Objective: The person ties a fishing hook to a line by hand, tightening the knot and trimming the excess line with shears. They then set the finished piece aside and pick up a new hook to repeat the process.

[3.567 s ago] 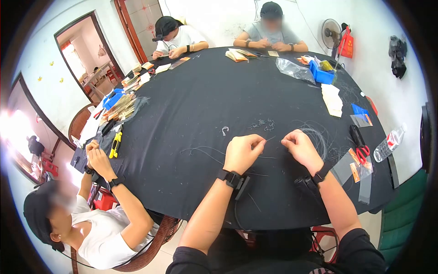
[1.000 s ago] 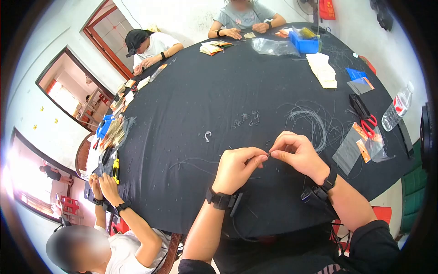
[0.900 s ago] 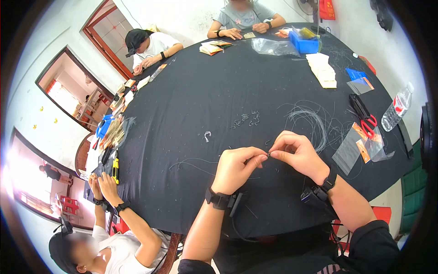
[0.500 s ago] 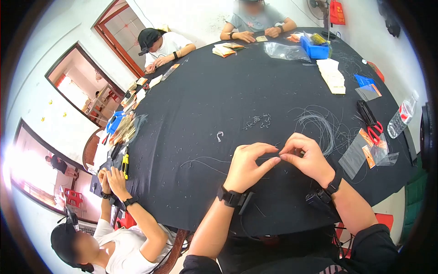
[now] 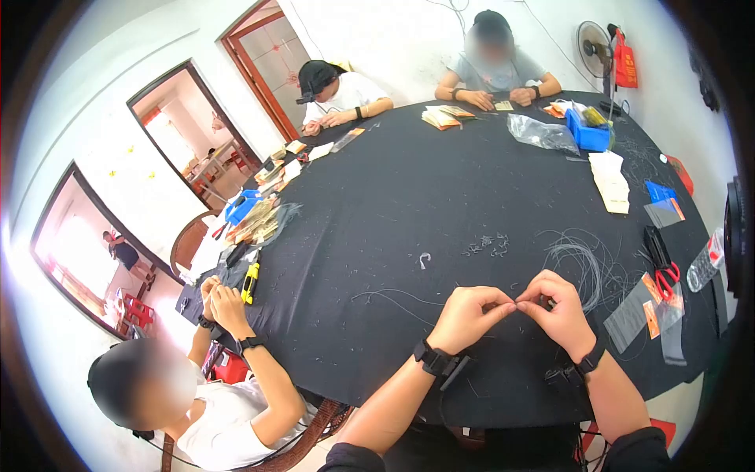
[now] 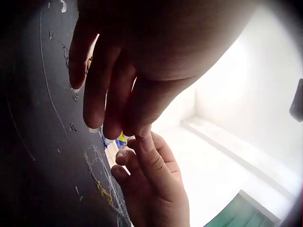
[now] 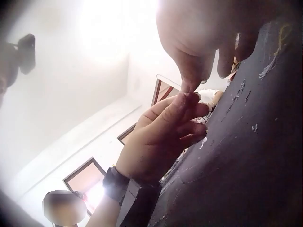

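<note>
Thumb and forefinger of the left hand (image 5: 469, 317) meet those of the right hand (image 5: 558, 313) above the black cloth. Both hands pinch at one spot; the thin line between them is too small to make out now. From the left wrist, the left hand (image 6: 142, 61) is above the right hand (image 6: 158, 184), fingertips touching. The right wrist view has the right hand (image 7: 208, 38) over the left hand (image 7: 156, 142). Small dark curled pieces (image 5: 487, 245) lie beyond the hands, and a coil of clear line (image 5: 580, 263) is behind the right hand.
Red-handled scissors (image 5: 667, 282), clear packets (image 5: 627, 317) and a bottle (image 5: 705, 261) are at the right. A loose line (image 5: 393, 293) and white scrap (image 5: 425, 259) lie left of the hands. Paper stacks (image 5: 609, 182) and a blue box (image 5: 587, 134) stand farther back; several people sit around.
Half a second ago a thin line showed between slightly parted fingertips; now the fingertips meet and the line is hidden. The head view has shifted, with the hands lower and farther right in it.
</note>
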Demonstrator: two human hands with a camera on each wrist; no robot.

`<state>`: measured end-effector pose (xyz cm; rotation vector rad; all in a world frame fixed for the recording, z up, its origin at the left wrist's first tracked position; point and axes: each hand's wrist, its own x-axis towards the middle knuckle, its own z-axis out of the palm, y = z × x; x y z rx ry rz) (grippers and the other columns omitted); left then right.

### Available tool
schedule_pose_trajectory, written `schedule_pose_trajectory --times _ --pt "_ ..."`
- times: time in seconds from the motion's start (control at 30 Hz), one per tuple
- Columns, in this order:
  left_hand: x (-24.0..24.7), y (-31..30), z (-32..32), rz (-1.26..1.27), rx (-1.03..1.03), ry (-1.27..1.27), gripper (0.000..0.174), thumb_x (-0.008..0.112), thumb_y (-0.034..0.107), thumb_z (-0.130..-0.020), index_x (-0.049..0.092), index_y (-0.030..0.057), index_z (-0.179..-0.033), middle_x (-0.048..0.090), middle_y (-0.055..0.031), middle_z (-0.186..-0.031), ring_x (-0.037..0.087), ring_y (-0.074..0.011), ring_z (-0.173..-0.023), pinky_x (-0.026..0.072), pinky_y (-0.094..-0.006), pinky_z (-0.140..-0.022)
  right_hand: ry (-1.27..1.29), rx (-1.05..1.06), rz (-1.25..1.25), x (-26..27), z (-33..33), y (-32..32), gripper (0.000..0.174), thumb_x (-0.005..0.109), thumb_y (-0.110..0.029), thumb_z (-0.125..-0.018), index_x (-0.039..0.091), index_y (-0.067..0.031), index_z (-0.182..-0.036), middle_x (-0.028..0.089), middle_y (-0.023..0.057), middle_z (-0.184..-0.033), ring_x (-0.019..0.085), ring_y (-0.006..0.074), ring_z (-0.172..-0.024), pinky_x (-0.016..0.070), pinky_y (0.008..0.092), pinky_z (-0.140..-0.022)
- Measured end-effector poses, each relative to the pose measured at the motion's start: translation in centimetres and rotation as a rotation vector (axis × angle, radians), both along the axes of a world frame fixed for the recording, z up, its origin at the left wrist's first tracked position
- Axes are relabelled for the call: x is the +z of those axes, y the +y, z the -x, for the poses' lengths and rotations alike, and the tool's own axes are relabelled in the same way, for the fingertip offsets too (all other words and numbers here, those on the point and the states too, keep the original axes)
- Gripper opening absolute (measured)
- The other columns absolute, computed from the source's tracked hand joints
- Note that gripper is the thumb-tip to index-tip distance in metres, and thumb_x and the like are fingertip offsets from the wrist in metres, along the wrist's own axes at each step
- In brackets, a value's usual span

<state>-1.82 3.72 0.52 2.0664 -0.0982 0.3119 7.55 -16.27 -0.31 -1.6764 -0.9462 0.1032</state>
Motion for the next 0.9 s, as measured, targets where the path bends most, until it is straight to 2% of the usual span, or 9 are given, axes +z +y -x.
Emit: schedule_pose_trajectory --times 0.27,0.37,0.9 --pt "0.14 -0.11 -0.03 0.003 0.016 -0.013 0.017 0.076 0.018 -0.093 0.078 0.0018 -0.099 0.074 -0.0109 -0.08 0.067 -0.0176 -0.066 0.0521 -0.0309 -0.063 0.092 0.002 0.01 0.37 0.14 -0.01 0.008 0.08 -0.008 -0.086 0.075 -0.004 -0.091 0.062 0.0011 -0.091 0.059 0.0107 -0.077 0.0448 0.0261 -0.065" --pt "0.08 0.02 -0.07 -0.02 -0.005 0.039 0.016 0.077 0.016 -0.094 0.079 0.0016 -0.102 0.075 -0.0086 -0.081 0.068 -0.0124 -0.069 0.0525 -0.0286 -0.064 0.11 0.0 -0.001 0.35 0.21 -0.03 0.007 0.079 -0.007 -0.087 0.075 -0.0042 -0.091 0.062 0.0009 -0.09 0.059 0.0107 -0.077 0.0448 0.0259 -0.065" --pt "0.15 -0.53 -0.07 -0.059 0.015 -0.007 0.018 0.079 0.018 -0.093 0.08 0.0033 -0.102 0.077 -0.0105 -0.089 0.072 -0.0159 -0.075 0.0553 -0.0291 -0.069 0.083 0.022 -0.016 0.09 0.36 -0.1 0.008 0.079 -0.005 -0.087 0.074 -0.0035 -0.093 0.062 0.0022 -0.091 0.06 0.0112 -0.075 0.0464 0.0256 -0.064"
